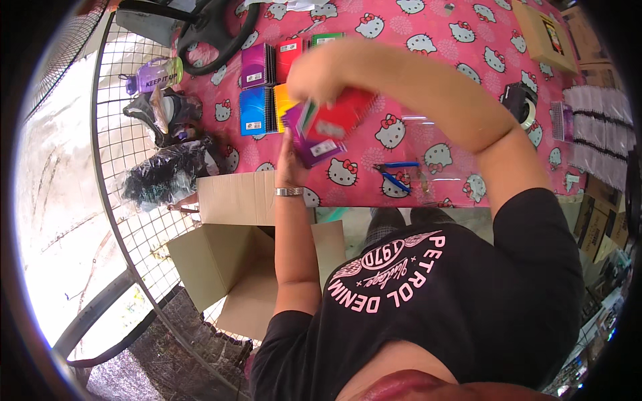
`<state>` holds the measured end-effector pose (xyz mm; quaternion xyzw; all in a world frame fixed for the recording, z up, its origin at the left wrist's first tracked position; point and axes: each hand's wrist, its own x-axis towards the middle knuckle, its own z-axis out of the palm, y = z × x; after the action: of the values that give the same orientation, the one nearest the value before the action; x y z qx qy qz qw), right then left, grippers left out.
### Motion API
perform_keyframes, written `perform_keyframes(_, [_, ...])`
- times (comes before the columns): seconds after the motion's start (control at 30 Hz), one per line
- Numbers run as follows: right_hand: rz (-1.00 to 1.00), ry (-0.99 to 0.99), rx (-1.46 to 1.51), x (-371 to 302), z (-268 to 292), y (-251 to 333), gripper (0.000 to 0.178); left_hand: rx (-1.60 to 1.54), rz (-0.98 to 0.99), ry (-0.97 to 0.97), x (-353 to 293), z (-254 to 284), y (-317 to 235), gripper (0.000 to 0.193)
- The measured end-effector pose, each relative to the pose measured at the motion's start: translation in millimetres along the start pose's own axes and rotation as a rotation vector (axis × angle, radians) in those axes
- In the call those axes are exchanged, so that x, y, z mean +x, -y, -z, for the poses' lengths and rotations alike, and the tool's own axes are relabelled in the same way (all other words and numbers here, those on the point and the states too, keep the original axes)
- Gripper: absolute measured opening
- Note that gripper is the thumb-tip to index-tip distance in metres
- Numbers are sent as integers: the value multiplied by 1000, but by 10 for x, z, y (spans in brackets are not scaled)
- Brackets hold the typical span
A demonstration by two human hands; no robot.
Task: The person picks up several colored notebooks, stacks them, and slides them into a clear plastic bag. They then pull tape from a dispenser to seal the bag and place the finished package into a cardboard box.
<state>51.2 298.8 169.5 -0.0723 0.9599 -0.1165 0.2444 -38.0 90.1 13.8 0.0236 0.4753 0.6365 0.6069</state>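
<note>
My left hand (290, 164), with a metal watch band at the wrist, grips a purple spiral notebook (321, 148) by its left side. A red notebook (342, 117), blurred by motion, overlaps the purple one at a tilt, and a strip of green shows between them. Just above, my right hand (314, 73) is curled and smeared by motion; whether it holds the red notebook cannot be made out. Behind my hands lie more spiral notebooks in rows: purple (253, 65), red (289, 53), green (326, 39), blue (253, 110) and a partly hidden yellow (283, 100).
Blue-handled pliers (398, 175) lie on the pink patterned tablecloth (374, 190). An open cardboard box (221, 260) stands below the table's front edge. A steering wheel (217, 40) and purple bottle (154, 75) are at left; a tape dispenser (518, 103) and wrapped notebook stacks (598, 127) at right.
</note>
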Motion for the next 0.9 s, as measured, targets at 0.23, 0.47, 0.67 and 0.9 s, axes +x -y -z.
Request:
perform_keyframes(0.23, [-266,-321,151,618,-723,-216,30,-152,152,161,-361,68,705,45])
perform_keyframes(0.47, [-85,-110,-128,992,-1360,-346,59,-12,138,36,-801,-86,544,49])
perform_keyframes(0.67, [24,389,-135,1382,-787,-206,64,-71,96,-56,-1144,161,440,50])
perform_keyframes(0.9, [-27,237,-356,2173,-632,-191,60,-47,-72,-126,-1049,272,327,43])
